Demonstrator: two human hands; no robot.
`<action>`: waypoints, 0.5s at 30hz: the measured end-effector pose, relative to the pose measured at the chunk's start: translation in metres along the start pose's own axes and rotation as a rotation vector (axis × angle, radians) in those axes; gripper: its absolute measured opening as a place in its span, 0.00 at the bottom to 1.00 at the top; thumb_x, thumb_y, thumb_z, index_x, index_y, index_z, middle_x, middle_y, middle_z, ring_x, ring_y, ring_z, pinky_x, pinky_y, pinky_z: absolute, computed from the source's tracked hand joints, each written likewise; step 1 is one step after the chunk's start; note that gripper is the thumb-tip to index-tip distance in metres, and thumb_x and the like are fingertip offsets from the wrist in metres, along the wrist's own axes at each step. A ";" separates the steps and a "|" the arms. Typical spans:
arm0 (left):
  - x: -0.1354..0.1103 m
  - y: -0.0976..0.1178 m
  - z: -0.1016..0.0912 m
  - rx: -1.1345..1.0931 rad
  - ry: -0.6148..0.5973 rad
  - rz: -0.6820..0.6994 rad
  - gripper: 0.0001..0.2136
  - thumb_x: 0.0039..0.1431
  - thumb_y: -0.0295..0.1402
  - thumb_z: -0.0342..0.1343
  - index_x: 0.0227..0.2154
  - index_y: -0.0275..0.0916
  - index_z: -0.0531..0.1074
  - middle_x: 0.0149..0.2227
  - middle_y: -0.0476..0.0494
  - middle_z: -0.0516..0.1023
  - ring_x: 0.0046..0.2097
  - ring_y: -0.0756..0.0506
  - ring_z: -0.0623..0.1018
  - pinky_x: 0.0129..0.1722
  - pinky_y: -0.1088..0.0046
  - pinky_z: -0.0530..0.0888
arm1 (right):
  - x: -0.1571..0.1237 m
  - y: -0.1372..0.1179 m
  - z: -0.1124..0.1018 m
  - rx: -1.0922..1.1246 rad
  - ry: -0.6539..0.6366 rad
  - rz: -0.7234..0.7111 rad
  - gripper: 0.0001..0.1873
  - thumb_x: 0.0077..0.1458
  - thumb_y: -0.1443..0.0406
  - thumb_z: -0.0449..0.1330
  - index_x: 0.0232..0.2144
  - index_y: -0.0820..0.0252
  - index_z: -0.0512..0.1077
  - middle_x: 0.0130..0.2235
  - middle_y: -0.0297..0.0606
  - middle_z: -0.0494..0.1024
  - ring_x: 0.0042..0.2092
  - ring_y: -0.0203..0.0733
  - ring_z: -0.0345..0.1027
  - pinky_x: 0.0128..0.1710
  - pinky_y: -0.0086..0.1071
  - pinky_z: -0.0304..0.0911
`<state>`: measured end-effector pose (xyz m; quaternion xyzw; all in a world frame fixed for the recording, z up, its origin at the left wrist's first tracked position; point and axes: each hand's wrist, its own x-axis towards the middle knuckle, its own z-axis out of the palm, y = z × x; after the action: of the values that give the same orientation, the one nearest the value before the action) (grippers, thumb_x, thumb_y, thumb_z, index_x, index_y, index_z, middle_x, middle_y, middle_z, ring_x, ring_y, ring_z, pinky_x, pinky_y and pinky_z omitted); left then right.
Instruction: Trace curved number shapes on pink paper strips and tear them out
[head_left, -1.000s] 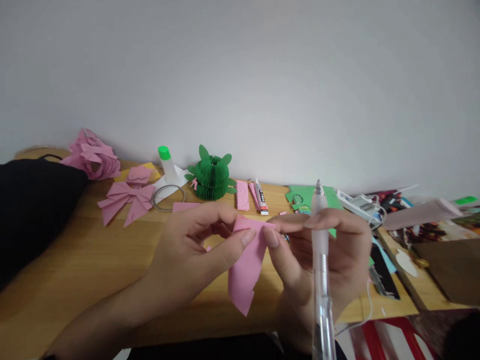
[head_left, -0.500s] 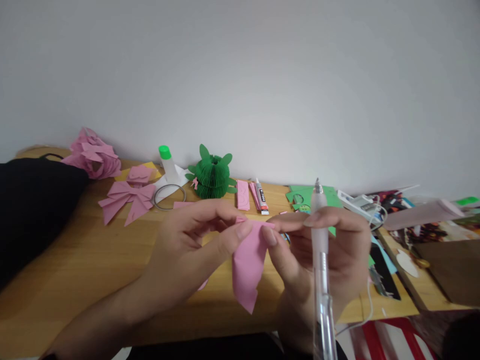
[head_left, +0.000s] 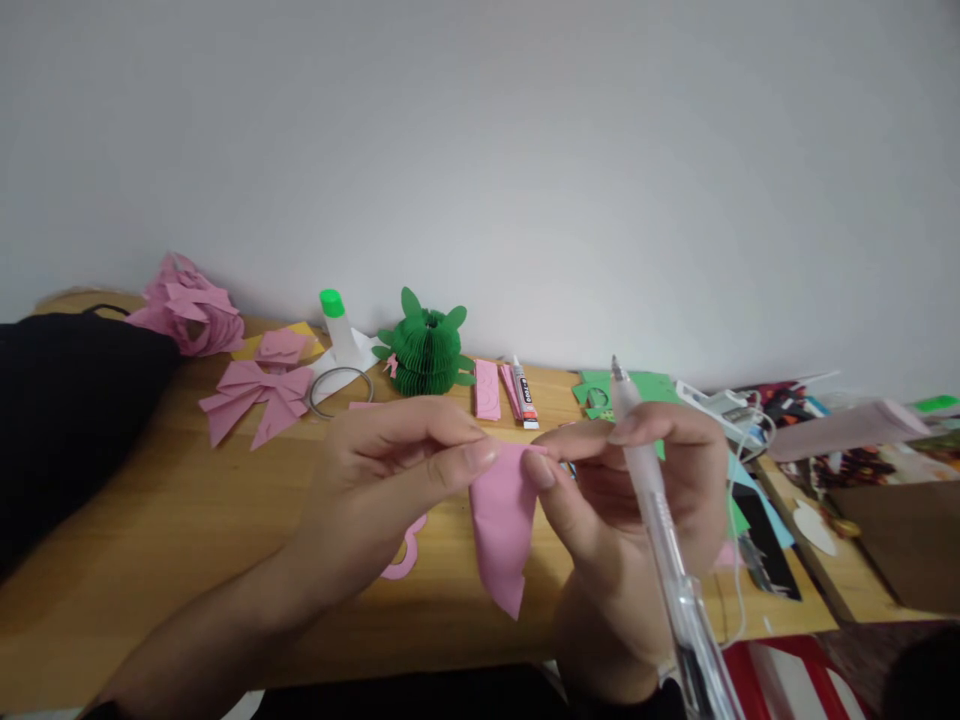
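Both hands pinch the top edge of a pink paper strip (head_left: 502, 530) with a notched lower end, which hangs above the wooden table (head_left: 165, 520). My left hand (head_left: 375, 480) grips its upper left corner between thumb and fingers. My right hand (head_left: 630, 500) grips the upper right corner and also carries a clear pen (head_left: 664, 550) between its fingers, tip pointing up. A small pink paper cut-out (head_left: 405, 555) lies on the table under my left hand.
Along the wall stand a pink paper bow (head_left: 255, 395), crumpled pink paper (head_left: 187, 310), a glue bottle with green cap (head_left: 337, 330), a green honeycomb paper ornament (head_left: 426, 350), pink strips and a glue tube (head_left: 521, 395), green paper (head_left: 630, 390). A black bag (head_left: 67, 420) lies left; clutter fills the right.
The pen has tilted, its tip now leaning left. The pink strip has shifted slightly right and lower, and the pink cut-out on the table has come into view.
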<state>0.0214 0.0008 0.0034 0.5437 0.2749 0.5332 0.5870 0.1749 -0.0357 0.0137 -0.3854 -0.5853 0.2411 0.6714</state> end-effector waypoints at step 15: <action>0.009 0.002 0.009 0.231 0.115 0.044 0.11 0.57 0.31 0.56 0.20 0.39 0.74 0.19 0.53 0.69 0.23 0.54 0.66 0.22 0.81 0.64 | 0.002 0.004 0.004 -0.015 0.052 0.066 0.22 0.52 0.76 0.64 0.40 0.50 0.61 0.27 0.25 0.77 0.25 0.35 0.71 0.27 0.31 0.72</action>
<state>0.0313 0.0052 0.0103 0.5820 0.3556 0.5410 0.4921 0.1724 -0.0304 0.0118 -0.4156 -0.5565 0.2486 0.6751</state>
